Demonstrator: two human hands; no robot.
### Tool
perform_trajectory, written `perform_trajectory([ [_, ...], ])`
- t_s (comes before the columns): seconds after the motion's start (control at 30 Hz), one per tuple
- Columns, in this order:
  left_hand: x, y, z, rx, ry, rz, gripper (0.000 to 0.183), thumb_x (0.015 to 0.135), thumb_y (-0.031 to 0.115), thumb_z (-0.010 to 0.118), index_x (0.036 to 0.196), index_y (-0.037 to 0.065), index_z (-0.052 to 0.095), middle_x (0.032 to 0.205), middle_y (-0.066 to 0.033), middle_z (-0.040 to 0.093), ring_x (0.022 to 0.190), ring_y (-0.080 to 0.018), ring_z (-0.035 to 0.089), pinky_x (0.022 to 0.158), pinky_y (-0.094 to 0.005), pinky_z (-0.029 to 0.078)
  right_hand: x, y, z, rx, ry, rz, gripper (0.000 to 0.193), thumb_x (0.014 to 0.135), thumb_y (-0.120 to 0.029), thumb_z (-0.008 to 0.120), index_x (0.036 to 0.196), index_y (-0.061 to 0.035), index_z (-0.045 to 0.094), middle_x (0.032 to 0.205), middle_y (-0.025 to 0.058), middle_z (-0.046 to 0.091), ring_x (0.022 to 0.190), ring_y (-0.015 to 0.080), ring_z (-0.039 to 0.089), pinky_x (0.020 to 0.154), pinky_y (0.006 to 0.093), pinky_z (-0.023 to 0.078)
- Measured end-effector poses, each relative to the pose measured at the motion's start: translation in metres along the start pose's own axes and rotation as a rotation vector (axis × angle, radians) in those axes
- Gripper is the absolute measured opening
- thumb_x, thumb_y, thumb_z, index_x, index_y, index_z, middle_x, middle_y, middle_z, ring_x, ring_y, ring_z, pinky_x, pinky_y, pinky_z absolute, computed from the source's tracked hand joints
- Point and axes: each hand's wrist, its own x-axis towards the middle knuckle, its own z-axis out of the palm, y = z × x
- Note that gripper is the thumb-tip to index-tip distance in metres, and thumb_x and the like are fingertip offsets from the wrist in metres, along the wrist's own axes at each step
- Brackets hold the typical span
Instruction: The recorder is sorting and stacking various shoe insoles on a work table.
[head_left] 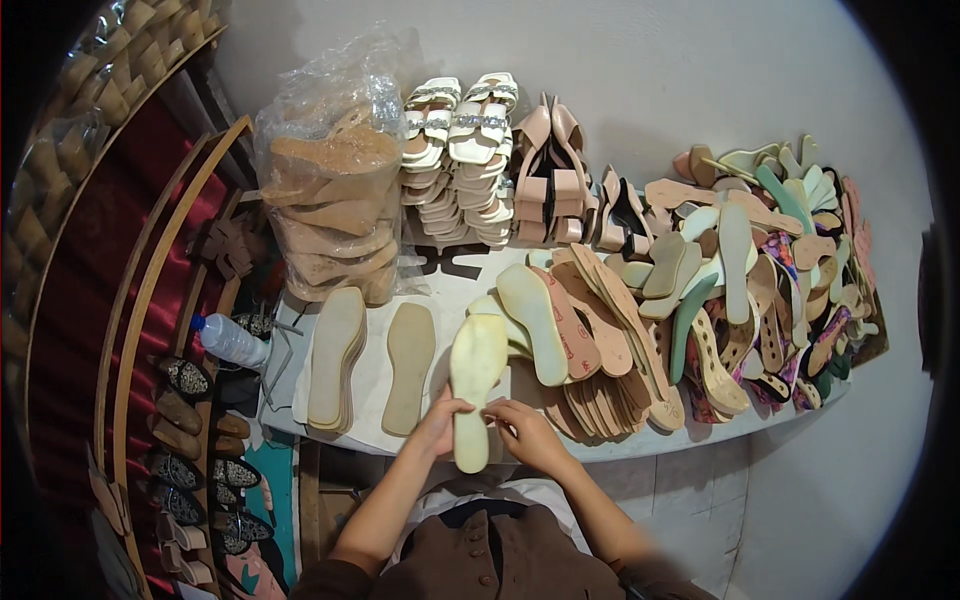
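Observation:
A pale yellow insole (pixel 478 350) stands nearly upright in front of me above the table's near edge. My left hand (pixel 437 422) grips it at the narrow waist, thumb across its face. On the other side, my right hand (pixel 525 432) has its fingers curled in a pinch at the insole's edge. Whether anything small is between those fingertips is hidden. Left of the held piece lies a single beige insole (pixel 408 370), beside a neat stack of similar insoles (pixel 337 360). Close on the right are a light green insole (pixel 532 320) and a fanned pile of pink-tan soles (pixel 605 400).
White sandals (pixel 480 140) and pink heeled shoes (pixel 550 170) are stacked at the back, beside a plastic bag of tan soles (pixel 335 200). Mixed soles (pixel 735 260) heap up on the right. A water bottle (pixel 232 340) and a shoe rack (pixel 150 270) stand left.

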Motion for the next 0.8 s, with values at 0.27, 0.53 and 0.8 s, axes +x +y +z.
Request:
perform_trajectory([
  [0.27,-0.012,0.019,-0.030,-0.123,0.003,0.002,0.050,0.087,0.022,0.037,0.134,0.006,0.030,0.128,-0.0162,0.043,0.099,-0.0264,0.053,0.083,-0.0350,0.046,0.028,-0.006,-0.023,-0.798,0.365,-0.023,0.042,0.066,-0.008,0.062,0.107,-0.0049,0.056,0.107,0.0158,0.050,0.099,0.0326,0.048,0.080,0.0398,0.040],
  [0.53,-0.008,0.011,-0.024,-0.108,0.022,0.036,0.061,0.092,0.049,0.020,0.131,0.005,0.035,0.121,-0.0136,0.049,0.088,-0.0225,0.054,0.076,-0.0317,0.047,0.028,0.025,-0.025,-0.975,0.329,0.218,0.050,0.064,-0.010,0.065,0.113,-0.0059,0.053,0.115,0.0216,0.043,0.103,0.0358,0.044,0.081,0.0409,0.040],
  [0.8,-0.005,-0.012,-0.024,0.098,0.123,-0.021,0.063,0.092,0.051,0.017,0.129,0.005,0.038,0.118,-0.0106,0.052,0.090,-0.0212,0.054,0.077,-0.0316,0.046,0.018,0.002,-0.011,-0.893,0.556,0.184,0.042,0.067,-0.003,0.059,0.108,0.0020,0.054,0.121,0.0247,0.041,0.106,0.0403,0.041,0.089,0.0433,0.039],
])
